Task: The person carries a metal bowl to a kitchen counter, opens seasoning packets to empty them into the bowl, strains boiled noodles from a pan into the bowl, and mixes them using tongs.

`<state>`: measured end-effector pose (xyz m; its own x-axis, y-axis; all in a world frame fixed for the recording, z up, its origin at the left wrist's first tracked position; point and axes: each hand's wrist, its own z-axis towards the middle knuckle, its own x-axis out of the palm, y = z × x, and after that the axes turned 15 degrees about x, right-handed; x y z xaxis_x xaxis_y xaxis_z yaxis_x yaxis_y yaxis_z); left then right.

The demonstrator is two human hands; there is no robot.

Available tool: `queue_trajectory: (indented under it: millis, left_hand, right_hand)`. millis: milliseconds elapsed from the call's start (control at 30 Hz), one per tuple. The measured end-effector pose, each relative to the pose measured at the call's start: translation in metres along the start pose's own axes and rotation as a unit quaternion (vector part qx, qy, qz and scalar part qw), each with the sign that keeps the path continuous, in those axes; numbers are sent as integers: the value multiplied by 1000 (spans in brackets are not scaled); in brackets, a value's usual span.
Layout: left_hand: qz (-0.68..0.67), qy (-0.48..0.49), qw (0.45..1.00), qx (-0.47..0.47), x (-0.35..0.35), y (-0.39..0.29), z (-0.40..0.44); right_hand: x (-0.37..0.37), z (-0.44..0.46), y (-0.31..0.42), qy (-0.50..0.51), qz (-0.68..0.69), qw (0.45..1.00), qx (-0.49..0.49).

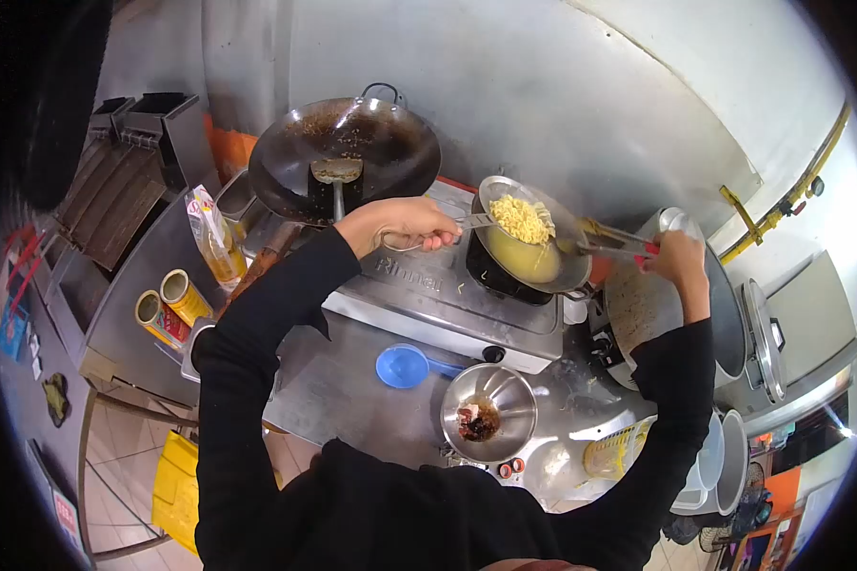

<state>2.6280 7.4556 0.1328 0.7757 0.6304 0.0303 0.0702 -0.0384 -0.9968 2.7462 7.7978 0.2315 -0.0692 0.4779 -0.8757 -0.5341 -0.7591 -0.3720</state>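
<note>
My left hand (411, 225) is closed around the handle of a metal strainer (478, 221), which holds a heap of yellow noodles (522, 219). The strainer sits over a pan (573, 271) of cloudy yellowish liquid on the gas stove. In my right hand (679, 259) are metal tongs (611, 238) with red grips, closed in the fist. The tongs point left across the pan's right rim; their tips are blurred, so I cannot tell whether they touch anything.
Left of the pan stands a dark wok (286, 157) with a spatula (337, 175) in it. In front of the stove (428, 295) are a blue ladle (403, 366) and a steel bowl (516, 404) with dark sauce. A large round griddle (643, 305) lies to the right.
</note>
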Motion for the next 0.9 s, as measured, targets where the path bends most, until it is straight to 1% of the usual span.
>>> queue_trajectory:
  millis: [67,167,300,333,433,467,567,667,767,900]
  left_hand:
    - [4,-4,1000,4,-3,-1,-1]
    - [5,8,1000,14,-9,-1,0]
    - [25,13,999,25,-13,-2,0]
    - [32,13,999,26,-14,-2,0]
    - [28,2,999,18,-14,-3,-2]
    - [25,8,1000,16,-16,-2,-3]
    - [-2,-19,999,31,-16,0,-7]
    - [2,-23,999,24,-13,-2,-15]
    - [-20,-10,999,29,-15,3,-16]
    - [-12,-5,1000,15,-17,11,-13]
  right_hand:
    - [24,3,-5,36,-22,999,9]
    - [65,13,-6,97,-15,995,12]
    - [109,22,6,126,68,989,29]
    - [118,25,10,143,83,986,18]
    - [143,32,26,116,111,987,10]
    - [149,31,31,86,127,988,-12]
    - [166,38,45,-26,106,994,-22]
    - [173,39,49,-98,65,993,-25]
    - [172,34,42,-109,76,991,1]
    - [153,17,25,-116,136,983,28]
